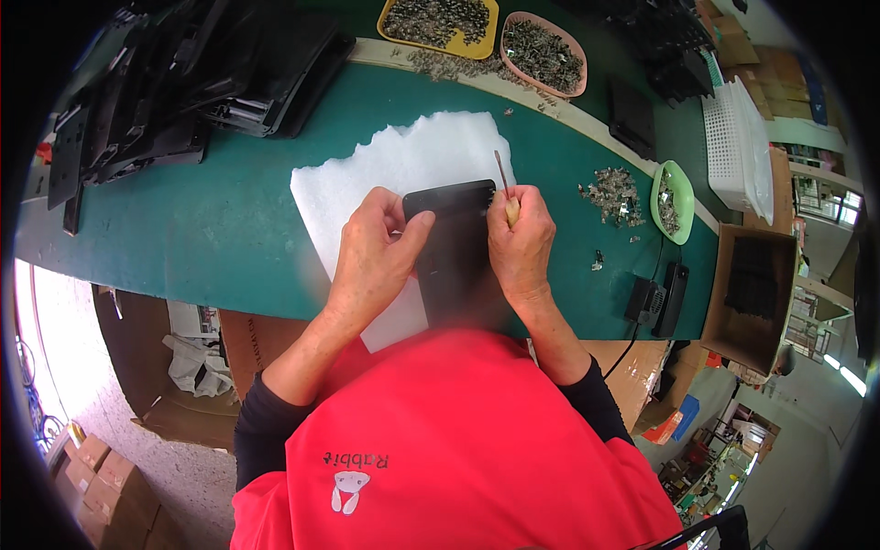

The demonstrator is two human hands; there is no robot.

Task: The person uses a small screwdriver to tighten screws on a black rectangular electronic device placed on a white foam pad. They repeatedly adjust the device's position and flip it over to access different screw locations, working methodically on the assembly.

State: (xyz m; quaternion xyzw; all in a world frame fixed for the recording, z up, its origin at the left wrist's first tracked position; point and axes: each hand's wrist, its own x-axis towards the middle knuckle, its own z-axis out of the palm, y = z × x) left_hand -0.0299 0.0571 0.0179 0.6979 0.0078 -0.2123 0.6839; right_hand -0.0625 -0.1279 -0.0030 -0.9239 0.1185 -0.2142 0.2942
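Between my hands a flat black panel point(449, 247) lies over a sheet of white foam point(367, 174), its near end reaching my red apron. My left hand point(383, 243) grips the panel's far left corner, thumb on top. At the opposite corner my right hand point(522, 234) is closed around the pale handle of a small screwdriver-like tool point(501, 174), whose thin shaft points away from me. Its fingers also rest against the panel's right edge. What the left fingertips do under the panel is hidden.
Black panels point(266, 82) are piled at the far left of the green table point(229, 220). Small metal parts fill a yellow tray point(495, 27), a pink tray point(584, 73) and a green tray point(683, 179); a loose heap point(614, 195) lies nearby. A black power adapter point(646, 300) sits right.
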